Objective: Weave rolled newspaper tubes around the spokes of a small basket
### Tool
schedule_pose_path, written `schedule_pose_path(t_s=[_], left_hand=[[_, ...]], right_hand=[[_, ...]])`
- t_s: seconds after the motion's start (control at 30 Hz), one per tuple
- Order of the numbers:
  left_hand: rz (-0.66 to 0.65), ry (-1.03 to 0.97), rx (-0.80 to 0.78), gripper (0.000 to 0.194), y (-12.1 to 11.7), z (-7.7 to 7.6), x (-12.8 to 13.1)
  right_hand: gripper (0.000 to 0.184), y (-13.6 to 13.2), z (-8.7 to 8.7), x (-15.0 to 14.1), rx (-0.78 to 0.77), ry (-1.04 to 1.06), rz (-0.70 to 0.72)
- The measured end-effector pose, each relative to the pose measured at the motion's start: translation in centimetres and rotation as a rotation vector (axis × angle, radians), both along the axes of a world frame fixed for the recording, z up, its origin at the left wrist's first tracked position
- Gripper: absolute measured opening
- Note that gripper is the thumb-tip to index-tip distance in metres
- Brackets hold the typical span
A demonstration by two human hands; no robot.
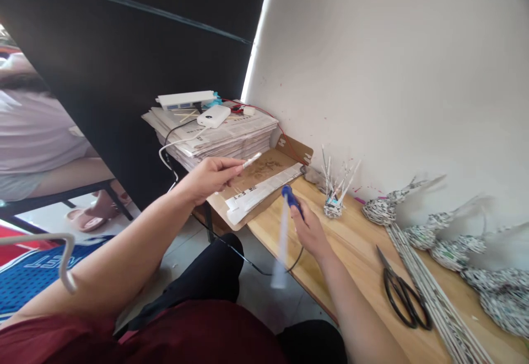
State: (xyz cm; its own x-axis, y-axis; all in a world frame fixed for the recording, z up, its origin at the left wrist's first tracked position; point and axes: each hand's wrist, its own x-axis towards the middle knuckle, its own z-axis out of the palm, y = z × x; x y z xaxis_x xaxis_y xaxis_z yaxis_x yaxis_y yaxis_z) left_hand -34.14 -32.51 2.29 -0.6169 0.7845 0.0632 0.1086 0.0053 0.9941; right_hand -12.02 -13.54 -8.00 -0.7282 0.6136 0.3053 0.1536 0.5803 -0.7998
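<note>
My left hand (pixel 217 177) is closed in a pinch on a short white paper roll (pixel 251 160), whose tip points up to the right over the cardboard tray. Closer to the table's front edge, my right hand (pixel 308 226) is wrapped round a blue hot glue gun (pixel 288 193). From it a long translucent glue stick (pixel 281 254) hangs down, smeared by motion, and a dark cord runs off below. Flat newspaper strips (pixel 264 190) lie in the cardboard tray (pixel 268 168) between and behind my hands.
Newspapers (pixel 231 141) are stacked at the back, topped by a white power bank (pixel 214 116) and power strip (pixel 188 99). On the wooden table (pixel 351 248) lie black scissors (pixel 403 292), long paper rolls (pixel 438 303), and several woven paper pieces (pixel 378 210). A person (pixel 41 132) sits at left.
</note>
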Motion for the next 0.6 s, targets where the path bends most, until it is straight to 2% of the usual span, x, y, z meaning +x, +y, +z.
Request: schedule_pose_path(t_s=[0.07, 0.17, 0.27, 0.4, 0.6], left_hand=[[0.094, 0.045, 0.021, 0.046, -2.0, 1.3, -0.8], [0.241, 0.13, 0.1, 0.042, -4.6, 3.0, -1.6], [0.37, 0.185, 0.088, 0.044, -6.3, 3.8, -1.6], [0.315, 0.265, -0.038, 0.048, -6.6, 3.0, -1.5], [0.202, 0.317, -0.13, 0.052, -4.0, 0.4, -1.6]], right_hand=[[0.047, -1.0, 0.1, -2.0, 0.103, -0.075, 0.0], [0.048, -2.5, 0.2, -5.9, 0.143, -0.122, -0.048], [0.045, -3.8, 0.2, -9.7, 0.181, -0.172, -0.109], [0.041, -4.7, 0.1, -13.2, 0.226, -0.251, -0.168], [0.046, -4.0, -0.4, -15.6, 0.239, -0.293, -0.176]])
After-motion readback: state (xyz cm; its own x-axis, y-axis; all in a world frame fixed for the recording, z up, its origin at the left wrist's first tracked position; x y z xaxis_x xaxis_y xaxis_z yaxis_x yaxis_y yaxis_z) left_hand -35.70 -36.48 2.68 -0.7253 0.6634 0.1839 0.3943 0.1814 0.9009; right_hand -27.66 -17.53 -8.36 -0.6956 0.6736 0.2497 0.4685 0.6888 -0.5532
